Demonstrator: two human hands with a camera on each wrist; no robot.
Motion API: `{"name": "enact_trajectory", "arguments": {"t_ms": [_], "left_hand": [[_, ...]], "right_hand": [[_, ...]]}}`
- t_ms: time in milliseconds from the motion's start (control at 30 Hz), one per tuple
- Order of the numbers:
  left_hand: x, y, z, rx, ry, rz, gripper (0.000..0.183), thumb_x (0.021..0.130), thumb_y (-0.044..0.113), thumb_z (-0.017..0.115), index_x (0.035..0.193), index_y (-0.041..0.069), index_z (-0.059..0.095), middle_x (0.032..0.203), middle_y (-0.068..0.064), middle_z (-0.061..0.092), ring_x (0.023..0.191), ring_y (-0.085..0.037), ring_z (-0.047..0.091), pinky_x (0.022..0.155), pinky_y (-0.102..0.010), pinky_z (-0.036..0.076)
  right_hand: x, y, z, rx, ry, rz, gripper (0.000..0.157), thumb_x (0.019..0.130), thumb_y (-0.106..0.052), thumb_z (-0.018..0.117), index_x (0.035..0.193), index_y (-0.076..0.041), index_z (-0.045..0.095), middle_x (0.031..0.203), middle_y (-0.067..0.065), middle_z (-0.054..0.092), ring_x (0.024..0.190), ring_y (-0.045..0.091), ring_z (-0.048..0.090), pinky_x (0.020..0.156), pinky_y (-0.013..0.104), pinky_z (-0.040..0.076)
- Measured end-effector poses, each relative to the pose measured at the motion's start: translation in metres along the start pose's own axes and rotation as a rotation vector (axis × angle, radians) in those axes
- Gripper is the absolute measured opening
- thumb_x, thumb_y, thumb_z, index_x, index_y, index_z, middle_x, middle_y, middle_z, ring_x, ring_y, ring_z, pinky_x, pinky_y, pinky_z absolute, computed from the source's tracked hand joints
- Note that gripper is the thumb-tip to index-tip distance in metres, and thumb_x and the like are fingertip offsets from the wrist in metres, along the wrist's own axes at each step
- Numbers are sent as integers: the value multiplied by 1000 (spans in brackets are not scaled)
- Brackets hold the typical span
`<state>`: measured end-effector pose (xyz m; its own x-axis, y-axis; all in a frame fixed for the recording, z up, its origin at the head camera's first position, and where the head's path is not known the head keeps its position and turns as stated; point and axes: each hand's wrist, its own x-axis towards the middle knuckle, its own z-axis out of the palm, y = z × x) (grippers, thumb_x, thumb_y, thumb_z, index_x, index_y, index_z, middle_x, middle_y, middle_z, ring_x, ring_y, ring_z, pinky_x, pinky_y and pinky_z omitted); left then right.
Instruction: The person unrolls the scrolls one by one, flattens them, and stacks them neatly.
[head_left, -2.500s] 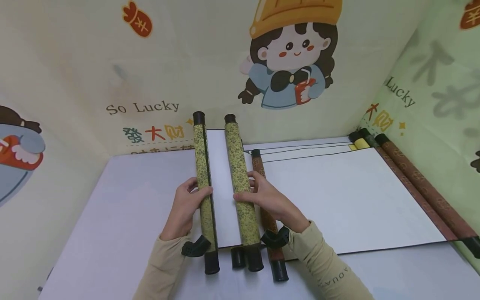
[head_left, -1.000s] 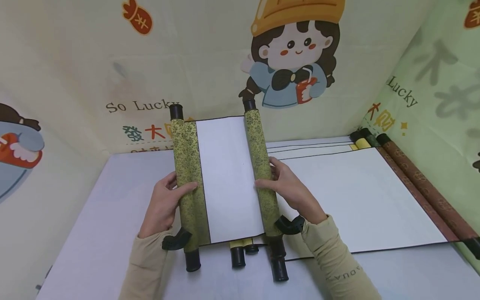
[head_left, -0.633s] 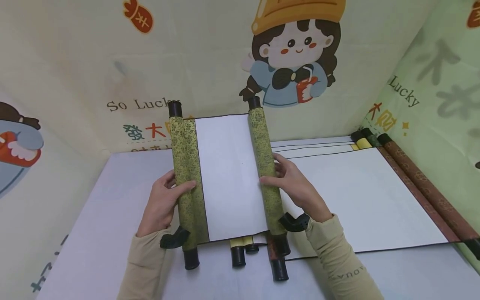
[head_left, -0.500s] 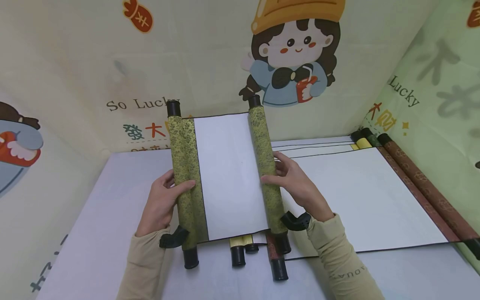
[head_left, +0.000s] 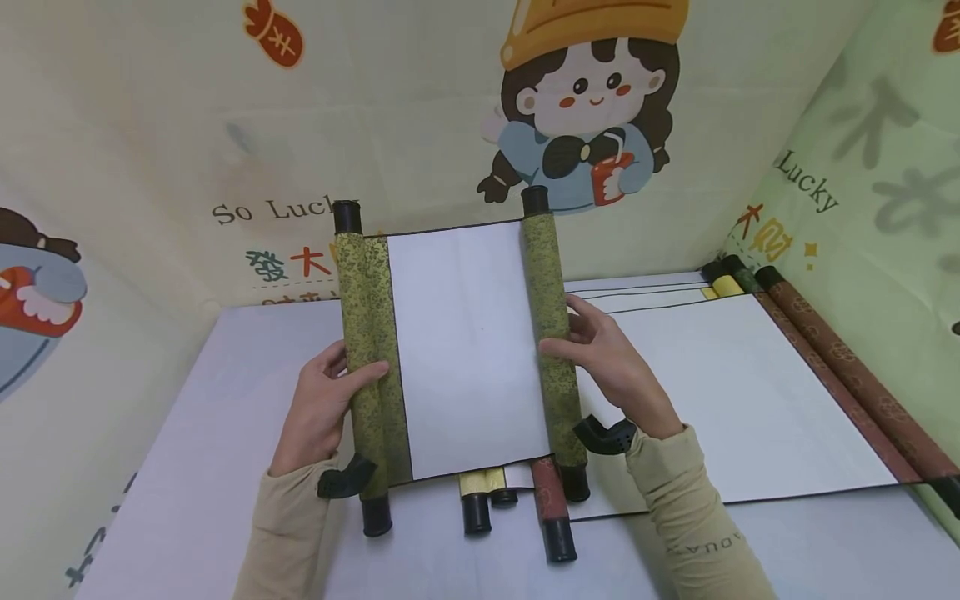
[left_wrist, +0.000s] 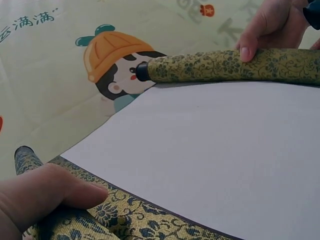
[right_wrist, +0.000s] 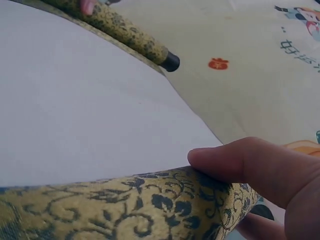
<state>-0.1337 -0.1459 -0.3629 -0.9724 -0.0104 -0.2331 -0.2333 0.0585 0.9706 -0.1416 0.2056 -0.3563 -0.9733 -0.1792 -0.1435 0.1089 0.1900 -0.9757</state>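
Observation:
A hanging scroll with green-gold floral brocade and black end knobs is held partly unrolled above the table, its blank white paper (head_left: 468, 350) stretched between two rolls. My left hand (head_left: 315, 408) grips the left roll (head_left: 360, 317), thumb across its front on the brocade border. Around the right roll (head_left: 553, 283) curls my right hand (head_left: 618, 362), thumb in front and fingers behind. In the left wrist view, the left thumb (left_wrist: 60, 187) presses the brocade. The right wrist view shows the right thumb (right_wrist: 235, 160) on its roll's edge. The fingers behind both rolls are mostly hidden.
Beneath the held scroll, ends of a yellow scroll (head_left: 474, 483) and a red-brown scroll (head_left: 549, 492) stick out. A large white sheet (head_left: 720, 392) spreads rightward to red-brown rolls (head_left: 840, 358) by the right wall. A yellow roll end (head_left: 726, 286) lies behind. The table (head_left: 247, 392) extends left.
The two rolls have moved apart, exposing more white paper and the left brocade border. My right hand has gone right and slightly up; my left hand went left earlier and now barely moves.

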Motion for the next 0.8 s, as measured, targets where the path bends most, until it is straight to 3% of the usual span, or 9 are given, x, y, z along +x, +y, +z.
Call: {"name": "enact_trajectory", "arguments": {"t_ms": [233, 633, 800], "left_hand": [[-1, 2, -3, -8, 5, 0, 84, 90, 15, 73, 157, 4, 24, 153, -16, 38, 137, -25, 40, 114, -42, 34], [2, -1, -4, -1, 2, 25, 76, 90, 13, 73, 154, 8, 32, 148, -12, 44, 130, -21, 46, 105, -36, 41], [2, -1, -6, 16, 1, 22, 78, 90, 15, 74, 155, 8, 31, 151, -13, 42, 135, -23, 43, 108, -39, 38]], "right_hand": [[-2, -5, -2, 15, 3, -8, 91, 92, -19, 71, 161, -18, 12, 162, 22, 17, 149, 39, 21, 116, 58, 27], [0, -6, -4, 22, 52, 11, 89, 94, -12, 66, 161, -13, 7, 164, 21, 12, 149, 38, 22, 118, 55, 25], [0, -6, -5, 29, 51, 4, 89, 94, -12, 67, 160, -12, 8, 163, 22, 16, 148, 37, 24, 117, 55, 26]]}}
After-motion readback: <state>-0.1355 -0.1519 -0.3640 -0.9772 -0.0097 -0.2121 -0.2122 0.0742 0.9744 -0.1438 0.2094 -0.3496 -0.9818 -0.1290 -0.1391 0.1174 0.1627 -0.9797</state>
